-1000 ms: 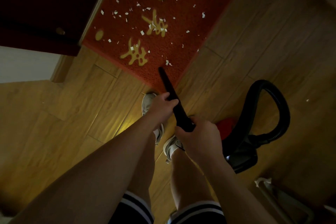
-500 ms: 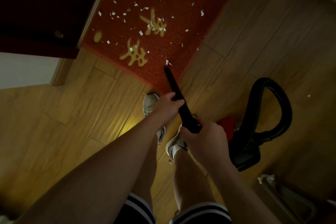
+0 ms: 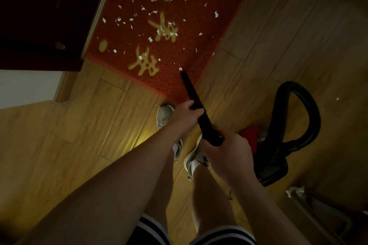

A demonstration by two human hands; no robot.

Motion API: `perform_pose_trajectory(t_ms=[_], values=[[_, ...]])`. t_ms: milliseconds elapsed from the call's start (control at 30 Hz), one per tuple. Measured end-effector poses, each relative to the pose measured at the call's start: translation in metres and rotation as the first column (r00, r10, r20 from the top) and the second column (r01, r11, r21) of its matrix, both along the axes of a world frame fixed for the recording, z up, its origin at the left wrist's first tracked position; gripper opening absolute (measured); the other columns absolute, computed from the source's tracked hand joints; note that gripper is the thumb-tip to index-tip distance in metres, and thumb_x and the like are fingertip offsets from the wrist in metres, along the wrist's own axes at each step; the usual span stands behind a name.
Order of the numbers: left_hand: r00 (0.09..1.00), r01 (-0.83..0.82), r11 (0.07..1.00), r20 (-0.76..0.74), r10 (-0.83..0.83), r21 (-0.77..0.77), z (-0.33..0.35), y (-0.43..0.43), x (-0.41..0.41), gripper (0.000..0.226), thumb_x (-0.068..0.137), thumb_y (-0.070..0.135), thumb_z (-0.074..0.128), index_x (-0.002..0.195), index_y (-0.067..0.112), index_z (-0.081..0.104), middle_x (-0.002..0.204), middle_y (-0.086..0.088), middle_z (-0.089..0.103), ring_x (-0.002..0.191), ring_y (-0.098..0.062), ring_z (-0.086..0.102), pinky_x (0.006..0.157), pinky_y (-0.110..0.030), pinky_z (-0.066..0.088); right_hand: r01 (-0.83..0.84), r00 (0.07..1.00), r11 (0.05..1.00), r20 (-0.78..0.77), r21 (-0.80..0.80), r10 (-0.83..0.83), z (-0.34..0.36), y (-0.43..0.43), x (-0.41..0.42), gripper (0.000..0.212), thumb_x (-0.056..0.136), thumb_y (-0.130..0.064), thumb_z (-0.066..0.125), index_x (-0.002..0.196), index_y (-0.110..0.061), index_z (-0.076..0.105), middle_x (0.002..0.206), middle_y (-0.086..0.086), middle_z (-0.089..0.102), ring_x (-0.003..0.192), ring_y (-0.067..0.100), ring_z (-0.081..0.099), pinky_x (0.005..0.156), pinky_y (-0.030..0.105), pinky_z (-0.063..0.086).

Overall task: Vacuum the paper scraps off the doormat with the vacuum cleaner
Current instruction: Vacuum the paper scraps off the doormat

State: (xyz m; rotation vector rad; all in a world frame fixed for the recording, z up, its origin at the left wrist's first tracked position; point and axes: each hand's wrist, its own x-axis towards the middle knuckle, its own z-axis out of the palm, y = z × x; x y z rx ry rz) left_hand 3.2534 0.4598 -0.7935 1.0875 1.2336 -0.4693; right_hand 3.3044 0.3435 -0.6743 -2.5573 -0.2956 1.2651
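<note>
Both hands were clenched on the black tapered plastic nozzle (image 3: pixel 194 95) of the vacuum. The left hand (image 3: pixel 184 114) had its grip round the middle of the tube, and the right hand (image 3: pixel 229 152) grasped the thick rear end. The tip sat at the near corner of the red looped-pile doormat (image 3: pixel 201 59) with yellow characters, but I could not tell whether it touched the pile or hung just above it. One small white scrap (image 3: pixel 180 69) lay just beside the tip. The other torn white paper scraps (image 3: pixel 150 39) were strewn farther up the doormat, thickest around the characters, so by my judgement nearly all of the job remained.

Several things could have gone wrong from there. The narrow mouth might have nudged scraps aside instead of swallowing them, or the loops might have held pieces fast. Suction could also have lifted the mat's corner and sealed the nozzle. The black ribbed hose (image 3: pixel 310 117) looped up from the red and black vacuum cleaner body (image 3: pixel 272 169), which stood on the wooden plank floor (image 3: pixel 79 125) just right of the white sneakers (image 3: pixel 196 162). A long reach toward the far scraps might have pulled that loop taut and dragged or tipped the body.
</note>
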Motion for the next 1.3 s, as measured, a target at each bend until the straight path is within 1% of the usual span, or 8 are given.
perform_pose_trajectory(t_ms=[133,300,533,667,800,1000,1200,1300], values=[[1.000,0.006,1.000,-0.001,-0.006,-0.002,-0.005,0.004,0.000,0.070,0.093,0.027,0.066,0.154,0.009,0.039,0.135,-0.006,0.060,0.118,-0.023,0.064,0.105,-0.047,0.052,-0.005,1.000,1.000,0.004,-0.002,0.005,-0.003,0.005,-0.001,0.028,0.085,-0.039,0.070,0.069,-0.019,0.060,0.057,-0.001,0.060,0.050,0.015,0.056,0.045,0.024,0.033],[1.000,0.015,1.000,0.006,-0.015,0.003,-0.007,0.011,0.000,0.067,0.095,0.027,0.064,0.155,0.010,0.039,0.140,-0.008,0.059,0.119,-0.022,0.064,0.106,-0.045,0.052,0.008,1.000,1.000,0.002,0.008,-0.008,-0.006,0.010,-0.001,0.025,0.084,-0.038,0.071,0.071,-0.020,0.061,0.059,-0.002,0.061,0.051,0.013,0.056,0.046,0.023,0.033],[1.000,0.001,1.000,0.014,-0.001,0.005,-0.007,0.022,0.001,0.074,0.086,0.034,0.067,0.152,0.010,0.044,0.134,-0.004,0.064,0.113,-0.017,0.066,0.103,-0.042,0.055,0.007,1.000,1.000,0.003,0.023,-0.007,-0.007,0.021,-0.001,0.024,0.084,-0.037,0.072,0.071,-0.020,0.061,0.059,-0.002,0.061,0.051,0.014,0.057,0.048,0.030,0.041],[1.000,-0.018,1.000,0.011,0.018,0.003,-0.007,0.032,0.002,0.064,0.097,0.023,0.064,0.155,0.009,0.039,0.137,-0.008,0.061,0.114,-0.018,0.064,0.098,-0.034,0.054,0.011,1.000,0.999,-0.006,0.036,-0.011,-0.008,0.030,0.001,0.026,0.084,-0.037,0.071,0.068,-0.019,0.060,0.055,-0.002,0.057,0.047,0.014,0.052,0.047,0.030,0.038],[1.000,-0.009,1.000,0.004,0.009,-0.003,-0.005,0.044,-0.001,0.064,0.098,0.022,0.064,0.155,0.010,0.038,0.133,-0.006,0.061,0.116,-0.020,0.063,0.105,-0.041,0.052,0.012,1.000,0.999,-0.022,0.032,-0.011,-0.009,0.041,-0.001,0.026,0.085,-0.038,0.070,0.071,-0.018,0.061,0.056,0.000,0.060,0.049,0.018,0.055,0.049,0.033,0.041],[1.000,0.001,1.000,-0.007,-0.001,0.012,-0.005,0.060,-0.005,0.064,0.097,0.026,0.065,0.154,0.010,0.041,0.143,-0.009,0.056,0.127,-0.025,0.058,0.110,-0.045,0.048,-0.014,1.000,1.000,-0.025,0.023,0.015,-0.010,0.057,-0.001,0.025,0.085,-0.040,0.068,0.073,-0.019,0.061,0.057,-0.001,0.060,0.049,0.016,0.056,0.049,0.036,0.045],[0.998,-0.052,0.998,-0.030,0.053,0.039,-0.008,0.071,-0.010,0.083,0.075,0.045,0.067,0.150,0.015,0.047,0.135,-0.010,0.063,0.119,-0.026,0.064,0.105,-0.048,0.052,-0.042,0.997,0.998,-0.061,0.045,0.045,-0.014,0.067,0.003,0.020,0.086,-0.041,0.069,0.081,-0.023,0.064,0.062,-0.003,0.063,0.051,0.012,0.056,0.046,0.030,0.039],[0.994,-0.101,0.995,-0.032,0.101,0.017,-0.009,0.074,-0.009,0.075,0.083,0.037,0.068,0.150,0.012,0.047,0.138,-0.013,0.060,0.122,-0.028,0.063,0.106,-0.049,0.052,-0.066,0.995,0.997,-0.070,0.045,0.069,-0.019,0.071,0.007,0.020,0.085,-0.041,0.069,0.081,-0.022,0.063,0.063,-0.002,0.063,0.054,0.013,0.058,0.050,0.036,0.046]])
